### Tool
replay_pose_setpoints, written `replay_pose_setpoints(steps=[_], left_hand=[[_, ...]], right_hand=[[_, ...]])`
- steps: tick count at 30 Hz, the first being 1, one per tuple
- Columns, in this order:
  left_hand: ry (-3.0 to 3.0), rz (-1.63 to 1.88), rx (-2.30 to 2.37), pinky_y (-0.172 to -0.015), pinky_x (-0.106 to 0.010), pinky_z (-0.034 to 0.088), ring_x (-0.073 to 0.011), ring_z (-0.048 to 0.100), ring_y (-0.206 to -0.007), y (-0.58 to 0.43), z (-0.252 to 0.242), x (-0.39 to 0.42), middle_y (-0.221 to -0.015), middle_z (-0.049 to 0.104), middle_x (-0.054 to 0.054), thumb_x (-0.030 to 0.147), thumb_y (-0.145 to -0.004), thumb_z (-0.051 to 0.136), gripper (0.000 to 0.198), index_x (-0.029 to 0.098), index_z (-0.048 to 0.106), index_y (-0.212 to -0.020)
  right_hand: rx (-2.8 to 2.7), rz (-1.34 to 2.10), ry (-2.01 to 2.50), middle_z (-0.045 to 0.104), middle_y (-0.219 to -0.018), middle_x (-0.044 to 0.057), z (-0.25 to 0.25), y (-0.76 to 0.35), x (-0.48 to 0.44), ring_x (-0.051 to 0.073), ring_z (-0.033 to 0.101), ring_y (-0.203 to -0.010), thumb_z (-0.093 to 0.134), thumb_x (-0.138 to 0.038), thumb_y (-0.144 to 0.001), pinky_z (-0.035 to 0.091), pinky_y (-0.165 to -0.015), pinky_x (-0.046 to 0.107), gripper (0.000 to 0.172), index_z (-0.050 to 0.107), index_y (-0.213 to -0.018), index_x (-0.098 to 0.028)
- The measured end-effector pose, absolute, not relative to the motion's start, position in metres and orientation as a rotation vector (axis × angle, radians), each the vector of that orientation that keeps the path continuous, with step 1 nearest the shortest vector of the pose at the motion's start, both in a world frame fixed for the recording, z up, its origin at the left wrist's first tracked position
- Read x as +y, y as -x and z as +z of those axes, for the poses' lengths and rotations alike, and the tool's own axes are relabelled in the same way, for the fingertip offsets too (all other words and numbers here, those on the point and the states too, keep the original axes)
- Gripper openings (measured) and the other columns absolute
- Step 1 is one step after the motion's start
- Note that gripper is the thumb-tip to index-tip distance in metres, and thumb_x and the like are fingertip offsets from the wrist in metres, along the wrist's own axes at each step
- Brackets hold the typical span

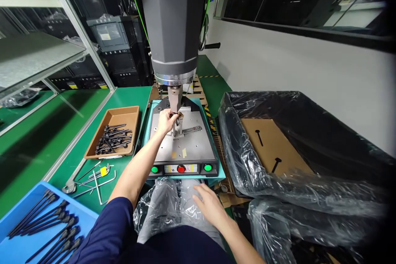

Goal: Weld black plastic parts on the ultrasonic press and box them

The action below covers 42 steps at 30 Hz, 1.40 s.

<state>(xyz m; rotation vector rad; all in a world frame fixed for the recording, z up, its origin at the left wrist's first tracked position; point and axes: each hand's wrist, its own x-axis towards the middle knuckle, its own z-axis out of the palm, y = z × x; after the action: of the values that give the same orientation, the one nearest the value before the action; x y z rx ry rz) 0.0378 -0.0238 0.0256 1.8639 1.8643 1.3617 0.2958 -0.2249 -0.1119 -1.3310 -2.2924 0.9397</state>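
My left hand (pixel 166 122) reaches to the small metal fixture (pixel 177 131) on the machine's grey base plate (pixel 192 148). Its thumb and fingers are pinched together right under the narrow metal horn (pixel 175 98) of the press. Something dark shows at the fingertips, but its kind is mostly hidden. My right hand (pixel 210 204) hovers over or rests on my lap, fingers apart and holding nothing. Between the hands lies the front panel with a red button (pixel 181 168), a left green button (pixel 154 169) and a right green button (pixel 208 167).
A brown tray (pixel 89 148) of black screw-like parts stands left of the machine. Nearer are hex keys (pixel 99 181) and a blue tray (pixel 9 241) of long black rods. To the right, a plastic-lined bin (pixel 235 148) contains cardboard (pixel 275 140) with two black parts on it.
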Motion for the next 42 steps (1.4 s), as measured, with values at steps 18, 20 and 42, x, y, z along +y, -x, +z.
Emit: replay_pose_setpoints(steps=[18, 20, 42], left_hand=[[-1.046, 1.311, 0.964, -0.057, -0.020, 0.037, -0.0074, 0.052, -0.061, -0.052, -0.027, -0.140, -0.078, 0.067, -0.004, 0.046, -0.073, 0.078, 0.046, 0.011, 0.072, -0.101], [-0.909, 1.333, 0.923, -0.058, -0.021, 0.040, -0.0088, 0.057, -0.063, -0.061, -0.040, -0.165, -0.086, 0.071, -0.007, 0.045, -0.074, 0.078, 0.048, 0.012, 0.070, -0.107], [-0.696, 1.435, 0.890, -0.060, -0.024, 0.048, -0.0116, 0.065, -0.061, -0.050, -0.058, -0.223, -0.099, 0.076, -0.014, 0.028, -0.069, 0.077, 0.038, 0.011, 0.074, -0.103]], right_hand=[[-1.343, 1.724, 0.899, 0.068, -0.084, 0.005, -0.055, -0.235, -0.164, 0.014, 0.061, -0.059, 0.058, -0.062, -0.087, 0.049, -0.047, 0.024, 0.050, 0.062, -0.110, -0.017], [-1.278, 1.842, 0.869, 0.060, -0.069, -0.002, -0.059, -0.225, -0.174, 0.007, 0.041, -0.039, 0.062, -0.061, -0.084, 0.029, -0.033, 0.019, 0.048, 0.062, -0.102, -0.017], [-1.607, 1.513, 1.063, 0.064, -0.073, 0.002, -0.074, -0.222, -0.214, 0.011, 0.044, -0.049, 0.059, -0.050, -0.089, 0.037, -0.047, 0.026, 0.035, 0.068, -0.103, -0.019]])
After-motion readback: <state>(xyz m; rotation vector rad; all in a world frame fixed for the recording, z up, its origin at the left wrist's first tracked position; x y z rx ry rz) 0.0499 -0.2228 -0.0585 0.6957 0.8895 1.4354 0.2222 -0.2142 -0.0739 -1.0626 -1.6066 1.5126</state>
